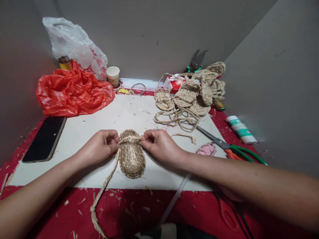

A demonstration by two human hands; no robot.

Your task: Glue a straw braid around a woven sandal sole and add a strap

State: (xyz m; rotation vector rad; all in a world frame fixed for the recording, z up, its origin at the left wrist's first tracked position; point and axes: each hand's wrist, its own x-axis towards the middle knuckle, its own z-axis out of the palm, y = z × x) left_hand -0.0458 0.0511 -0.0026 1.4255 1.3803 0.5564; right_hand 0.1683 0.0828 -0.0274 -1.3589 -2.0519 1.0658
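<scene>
And here you are, both hands in close on the woven oval, which lies on the white sheet right between them. Your left hand has thumb and fingers closed in a pinch on the braided cord at the oval's left edge; your right hand pinches that cord at the right edge. It runs straight across the upper part of the oval — and one length trails from your left hand down over the red cloth. Over on your left sits the dark phone, with the red plastic bag beyond it. Far right, there's the heap of woven pieces, and nearer you the green-handled scissors lie open-air beside the pink bundle.
</scene>
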